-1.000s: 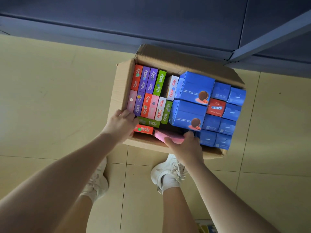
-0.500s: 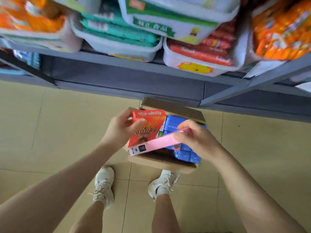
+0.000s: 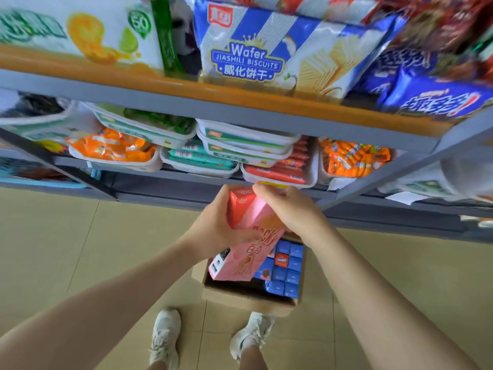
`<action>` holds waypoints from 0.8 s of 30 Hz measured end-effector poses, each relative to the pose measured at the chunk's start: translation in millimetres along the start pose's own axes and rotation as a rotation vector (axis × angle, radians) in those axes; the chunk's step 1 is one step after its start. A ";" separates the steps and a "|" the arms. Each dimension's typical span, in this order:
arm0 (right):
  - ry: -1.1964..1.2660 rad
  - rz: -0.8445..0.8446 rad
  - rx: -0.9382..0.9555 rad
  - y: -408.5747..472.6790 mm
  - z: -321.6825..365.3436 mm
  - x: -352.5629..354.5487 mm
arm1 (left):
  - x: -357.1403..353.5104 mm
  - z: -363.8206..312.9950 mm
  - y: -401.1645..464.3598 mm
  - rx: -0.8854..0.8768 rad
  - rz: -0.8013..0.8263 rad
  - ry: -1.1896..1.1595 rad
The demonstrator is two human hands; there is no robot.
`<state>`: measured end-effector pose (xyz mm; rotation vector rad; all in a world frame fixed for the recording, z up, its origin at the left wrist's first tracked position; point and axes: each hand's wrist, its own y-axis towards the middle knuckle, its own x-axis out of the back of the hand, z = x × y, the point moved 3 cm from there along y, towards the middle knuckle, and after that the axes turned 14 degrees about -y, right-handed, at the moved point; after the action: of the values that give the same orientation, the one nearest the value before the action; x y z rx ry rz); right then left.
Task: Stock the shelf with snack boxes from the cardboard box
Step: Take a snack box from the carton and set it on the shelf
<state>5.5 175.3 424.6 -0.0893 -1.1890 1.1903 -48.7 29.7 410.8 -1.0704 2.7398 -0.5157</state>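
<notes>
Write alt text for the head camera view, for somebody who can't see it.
Two bare hands, left hand and right hand, hold a red Pocky box and a pink Pocky box together in front of grey metal shelves packed with snacks. Below them, an open brown cardboard box of small blue boxes sits on the beige tiled floor.

Floor: beige tiles with thin dark joints. On it, an open cardboard box just in front of the shelf unit, and two white sneakers near the box's front wall.

Upper shelf: grey edge, orange top. On it, a blue-and-white Wafer biscuit bag, an orange-and-lime printed pack to its left, blue snack bags to its right.

Lower shelf: grey. On it, white trays side by side, some stacked, holding orange packets, teal packets, red packets.
</notes>
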 end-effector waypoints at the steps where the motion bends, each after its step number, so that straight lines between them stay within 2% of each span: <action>1: 0.014 0.004 0.026 -7.4 1.3 8.8 | -3.2 -11.9 -4.2 -0.036 -0.055 0.042; 4: 0.164 0.002 0.129 -35.4 2.7 42.9 | -10.0 -58.9 -14.9 -0.129 -0.170 0.053; 6: 0.356 -0.030 0.232 -54.4 2.2 68.2 | -12.3 -94.5 -17.5 -0.169 -0.193 -0.073; 8: 0.474 -0.042 0.351 -68.9 4.0 89.7 | -17.0 -129.2 -21.0 -0.216 -0.136 -0.241; 11: 0.504 -0.077 0.470 -86.2 13.9 122.1 | -28.7 -170.4 -25.5 -0.283 -0.015 -0.315; 13: 0.500 -0.092 0.522 -94.5 20.6 143.9 | -35.7 -193.5 -28.8 -0.342 -0.011 -0.300; 19: 0.454 -0.244 0.654 -128.4 27.4 222.5 | -48.2 -262.6 -41.7 -0.542 -0.090 -0.279; 24: 0.446 -0.528 0.782 -170.5 32.1 311.3 | -53.5 -328.0 -53.2 -0.691 -0.212 -0.318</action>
<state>59.9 315.4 747.7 0.4971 -0.2699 1.0104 -63.0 114.8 736.1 -1.4307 2.5601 0.5893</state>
